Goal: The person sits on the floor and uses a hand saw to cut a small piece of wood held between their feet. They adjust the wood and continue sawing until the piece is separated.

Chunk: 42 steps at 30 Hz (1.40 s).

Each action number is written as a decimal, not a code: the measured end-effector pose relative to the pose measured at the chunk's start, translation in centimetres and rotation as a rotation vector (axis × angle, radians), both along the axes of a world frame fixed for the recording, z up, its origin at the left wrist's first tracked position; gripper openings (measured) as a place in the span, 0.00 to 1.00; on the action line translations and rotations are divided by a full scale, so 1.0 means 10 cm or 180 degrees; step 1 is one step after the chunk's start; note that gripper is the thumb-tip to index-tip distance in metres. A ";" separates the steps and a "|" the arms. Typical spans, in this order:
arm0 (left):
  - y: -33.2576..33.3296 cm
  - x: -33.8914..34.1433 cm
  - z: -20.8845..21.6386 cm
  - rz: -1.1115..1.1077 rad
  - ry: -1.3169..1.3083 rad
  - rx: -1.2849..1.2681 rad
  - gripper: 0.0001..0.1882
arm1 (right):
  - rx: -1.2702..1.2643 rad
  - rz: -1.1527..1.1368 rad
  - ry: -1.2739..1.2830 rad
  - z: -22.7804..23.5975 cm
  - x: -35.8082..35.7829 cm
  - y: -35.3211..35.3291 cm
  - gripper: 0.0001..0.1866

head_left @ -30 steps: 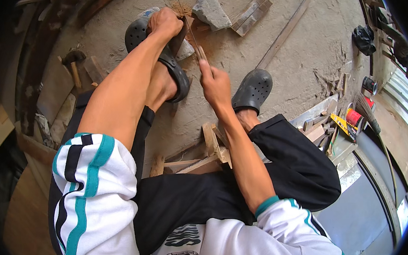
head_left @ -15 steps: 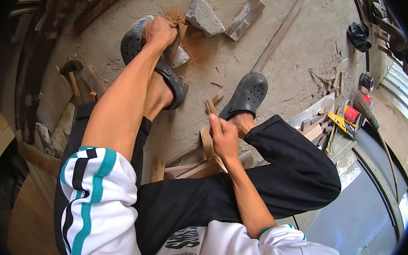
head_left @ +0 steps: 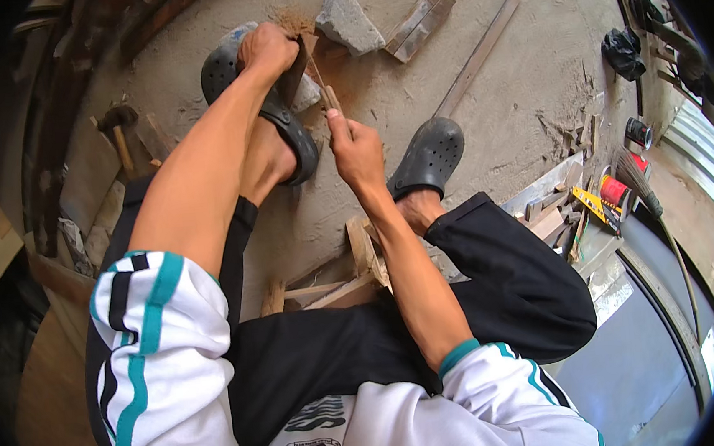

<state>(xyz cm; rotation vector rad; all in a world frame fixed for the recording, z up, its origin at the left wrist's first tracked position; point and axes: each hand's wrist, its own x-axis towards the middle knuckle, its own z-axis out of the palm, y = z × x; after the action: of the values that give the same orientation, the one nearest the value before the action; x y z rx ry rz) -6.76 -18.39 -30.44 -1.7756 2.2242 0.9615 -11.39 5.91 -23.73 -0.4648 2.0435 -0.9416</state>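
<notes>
My left hand is closed on a dark brown piece of wood, pressing it down beside my left clog and over a pale stone. Between the clogs, my right hand grips a slim wooden-handled tool, thumb laid along the handle. A thin, narrow part of it reaches up to the wood's right edge; its exact kind is unclear. Reddish-brown sawdust lies on the ground around the wood.
Beyond the hands lie a grey concrete chunk, wooden blocks and a long thin strip. At left is a hammer. Wood scraps, a yellow tool, cans and a brush sit at right.
My right hand has moved forward and left, bringing the wooden-handled tool up to the held wood. My left hand keeps its hold on the wood; the whole view has shifted slightly.
</notes>
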 end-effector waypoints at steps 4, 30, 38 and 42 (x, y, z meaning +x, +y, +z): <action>0.02 0.14 0.15 0.0216 0.0102 0.0054 0.14 | 0.0062 0.0049 -0.0227 0.59 0.22 0.69 0.28; 0.00 0.06 -0.01 0.0066 -0.0004 -0.0020 0.14 | -0.0203 0.0143 0.0164 -0.19 0.02 -0.01 0.31; 0.06 0.06 0.10 0.0265 0.0350 0.0067 0.10 | -0.0030 0.0215 0.0204 0.17 0.15 0.53 0.29; 0.03 0.03 0.06 0.0367 0.0094 0.0019 0.11 | -0.0163 0.0054 -0.0017 -0.12 0.05 0.01 0.29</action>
<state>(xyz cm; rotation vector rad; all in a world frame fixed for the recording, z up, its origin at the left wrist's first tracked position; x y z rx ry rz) -6.45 -18.13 -29.84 -1.9175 2.1539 1.0215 -10.92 5.97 -24.98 -0.5057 2.0117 -0.9860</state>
